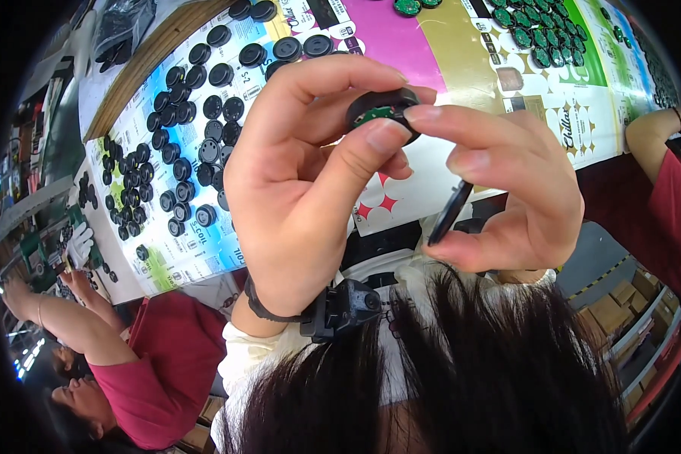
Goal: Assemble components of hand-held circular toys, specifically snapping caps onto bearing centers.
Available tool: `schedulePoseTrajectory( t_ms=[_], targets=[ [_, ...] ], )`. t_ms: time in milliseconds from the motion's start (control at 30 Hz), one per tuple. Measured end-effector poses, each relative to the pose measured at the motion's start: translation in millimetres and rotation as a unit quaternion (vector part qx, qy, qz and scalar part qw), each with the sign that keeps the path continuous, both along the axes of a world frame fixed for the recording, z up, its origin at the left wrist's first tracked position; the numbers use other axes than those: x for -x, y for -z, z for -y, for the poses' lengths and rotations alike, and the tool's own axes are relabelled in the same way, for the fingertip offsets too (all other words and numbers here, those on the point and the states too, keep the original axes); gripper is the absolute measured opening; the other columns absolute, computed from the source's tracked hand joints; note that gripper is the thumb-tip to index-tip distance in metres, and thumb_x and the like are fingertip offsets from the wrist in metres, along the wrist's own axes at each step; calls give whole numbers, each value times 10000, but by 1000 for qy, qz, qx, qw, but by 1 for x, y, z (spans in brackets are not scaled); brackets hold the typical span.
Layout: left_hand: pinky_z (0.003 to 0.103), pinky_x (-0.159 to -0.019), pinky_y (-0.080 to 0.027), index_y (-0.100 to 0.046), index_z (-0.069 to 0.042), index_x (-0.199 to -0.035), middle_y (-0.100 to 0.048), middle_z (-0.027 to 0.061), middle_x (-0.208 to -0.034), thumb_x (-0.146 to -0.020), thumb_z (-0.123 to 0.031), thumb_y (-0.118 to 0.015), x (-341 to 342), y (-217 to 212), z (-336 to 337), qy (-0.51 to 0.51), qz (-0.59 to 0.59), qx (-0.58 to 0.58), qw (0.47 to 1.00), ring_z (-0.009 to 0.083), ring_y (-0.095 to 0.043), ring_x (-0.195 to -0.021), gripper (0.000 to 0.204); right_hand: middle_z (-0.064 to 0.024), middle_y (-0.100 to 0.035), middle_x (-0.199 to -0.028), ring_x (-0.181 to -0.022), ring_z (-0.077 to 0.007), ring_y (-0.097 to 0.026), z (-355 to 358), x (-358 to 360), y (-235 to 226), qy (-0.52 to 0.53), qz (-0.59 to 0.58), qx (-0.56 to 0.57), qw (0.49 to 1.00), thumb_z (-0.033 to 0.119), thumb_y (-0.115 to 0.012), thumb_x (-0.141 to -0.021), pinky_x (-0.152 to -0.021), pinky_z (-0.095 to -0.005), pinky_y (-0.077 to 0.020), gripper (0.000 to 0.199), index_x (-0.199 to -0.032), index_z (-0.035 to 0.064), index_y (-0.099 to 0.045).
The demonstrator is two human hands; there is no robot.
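Note:
My left hand [303,189] is raised close to the camera and pinches a small round black part with a green circuit board inside [384,110] between thumb and fingers. My right hand [507,189] touches the same part with its forefinger from the right and clamps a flat black round cover [451,212] edge-on between its lower fingers. A black band with a small black device [340,309] sits on my left wrist. My dark hair fills the lower part of the picture.
Several black round housings [181,163] lie on a colourful printed sheet [424,45] on the table at left. Green round boards [537,34] lie in rows at top right. A person in red sits at lower left, another person's arm [651,132] at right.

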State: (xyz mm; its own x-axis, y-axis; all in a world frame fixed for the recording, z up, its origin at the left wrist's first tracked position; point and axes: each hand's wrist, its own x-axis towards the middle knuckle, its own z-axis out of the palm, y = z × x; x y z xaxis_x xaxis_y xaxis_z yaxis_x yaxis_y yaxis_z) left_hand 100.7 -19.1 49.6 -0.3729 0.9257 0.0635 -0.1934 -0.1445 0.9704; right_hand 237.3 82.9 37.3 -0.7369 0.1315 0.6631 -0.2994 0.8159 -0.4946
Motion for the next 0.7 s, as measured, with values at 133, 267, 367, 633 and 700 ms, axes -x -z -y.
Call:
schedulePoseTrajectory(
  t_ms=[133,267,367,633,700],
  targets=[
    [228,-746,-416,-446,66,-1028,-561,140,-927,-826,-40,-478,1,-2,0,5,-15,4,1000,143,-541,-816,231,-276,-546,-972,-727,-216,-573,-1,-3,-3,9,5,-25,1000,272,-691,-672,-559,-246,-389,540,-1035,-28,-427],
    [227,-738,-417,-462,72,-1010,-556,131,-916,-831,-51,-474,1,2,-1,11,1,-15,1000,139,-535,-798,217,-275,-544,-978,-759,-220,-575,-4,-6,-10,-6,37,-25,999,288,-684,-678,-583,-249,-386,554,-1049,-22,-414],
    [228,-733,-419,-464,73,-1007,-554,125,-903,-836,-61,-470,-1,4,-1,12,22,-26,999,136,-532,-789,218,-275,-542,-982,-747,-212,-569,-5,-6,-13,-22,57,-6,998,295,-682,-680,-604,-249,-384,569,-1063,-20,-403],
    [237,-730,-428,-449,70,-1029,-551,127,-898,-849,-81,-448,-12,1,-5,-22,47,-30,998,144,-532,-801,235,-276,-528,-1007,-670,-205,-545,-6,-9,-17,-5,53,-23,998,295,-695,-664,-603,-253,-386,594,-1078,-13,-399],
    [239,-738,-428,-444,69,-1040,-550,134,-914,-851,-80,-439,-14,-1,-3,-25,31,-20,999,153,-534,-814,241,-276,-522,-1018,-723,-227,-561,-2,-10,-12,-16,50,5,999,288,-700,-659,-606,-263,-391,597,-1085,-2,-399]
  ],
)
